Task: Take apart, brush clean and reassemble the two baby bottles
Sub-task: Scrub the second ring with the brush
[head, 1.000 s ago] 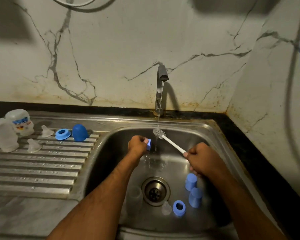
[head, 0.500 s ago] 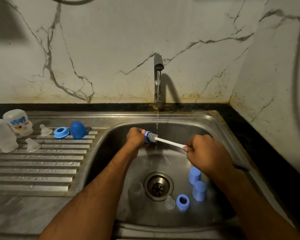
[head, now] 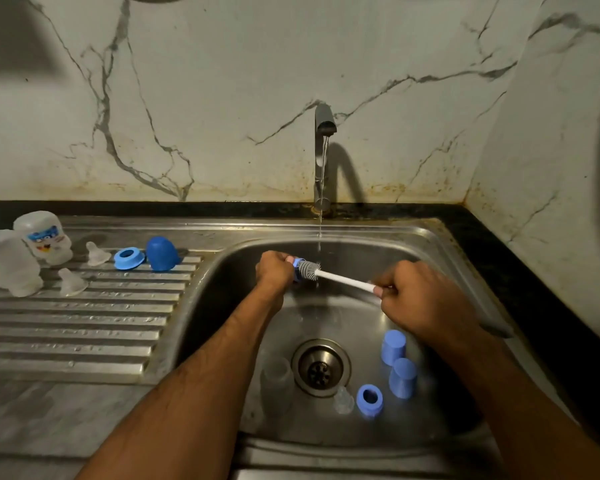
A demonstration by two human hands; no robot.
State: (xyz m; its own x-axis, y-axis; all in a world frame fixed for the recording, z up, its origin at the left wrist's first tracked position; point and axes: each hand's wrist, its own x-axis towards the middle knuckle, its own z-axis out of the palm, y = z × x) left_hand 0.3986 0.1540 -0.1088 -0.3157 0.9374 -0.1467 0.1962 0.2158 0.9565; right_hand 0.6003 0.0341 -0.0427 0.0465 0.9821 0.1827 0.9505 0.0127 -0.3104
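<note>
Now over the sink (head: 440,244), under a thin stream from the tap (head: 323,133): left hand (head: 274,271) curled round a small blue part (head: 297,268), mostly hidden by the fingers, so which part it is cannot be told. Right hand (head: 420,299) pinches the white handle of the brush (head: 343,279) near its end; grey bristle head pushed against the blue part, at the mouth of it. Water falls just beside the bristles. In the basin, right of the drain (head: 321,367): two blue caps (head: 397,362) standing close together, a blue ring (head: 369,400) in front of them, a clear teat (head: 343,403) touching or just beside the ring. Left of the drain, a clear bottle (head: 276,382), faint, lying or standing cannot be told. On the ribbed drainboard (head: 84,323), far left: two frosted bottles (head: 21,251) upside down, one with a printed picture; two clear teats (head: 84,268); a blue ring (head: 128,258); a blue dome cap (head: 161,253) just beside that ring
</note>
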